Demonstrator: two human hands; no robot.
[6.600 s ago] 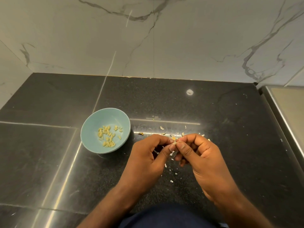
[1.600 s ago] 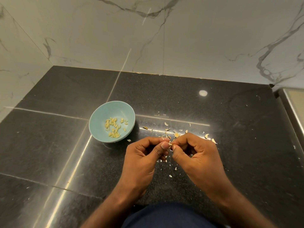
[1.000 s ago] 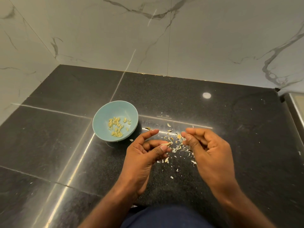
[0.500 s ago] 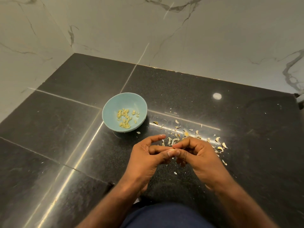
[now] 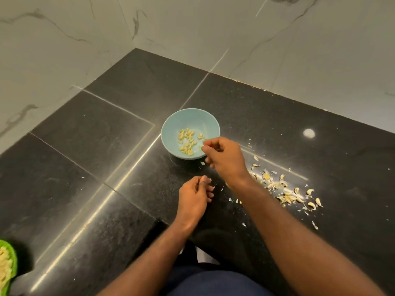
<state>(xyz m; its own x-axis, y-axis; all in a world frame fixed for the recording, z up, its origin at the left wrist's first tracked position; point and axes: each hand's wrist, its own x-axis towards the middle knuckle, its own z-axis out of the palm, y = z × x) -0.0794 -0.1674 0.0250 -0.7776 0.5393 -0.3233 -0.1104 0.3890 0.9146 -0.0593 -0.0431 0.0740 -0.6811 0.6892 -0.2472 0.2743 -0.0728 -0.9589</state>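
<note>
A light blue bowl [image 5: 171,124] stands on the black stone counter [image 5: 96,167] and holds several peeled pale yellow seeds [image 5: 187,142]. My right hand [image 5: 225,159] reaches over the bowl's right rim. Its thumb and forefinger are pinched together on a small pale seed that barely shows. My left hand [image 5: 195,195] hangs just above the counter in front of the bowl. Its fingers are loosely curled, and I see nothing held in them. A scatter of seed shells [image 5: 286,193] lies to the right of both hands.
A green container [image 5: 6,268] with pale contents shows at the bottom left corner. Marble wall tiles [image 5: 192,28] close off the counter at the back and on the left. Small shell flakes lie near my left hand.
My hands have parted. The right one moved left and forward to the bowl's rim, while the left stayed low. The view swung left, and the green container came into sight.
</note>
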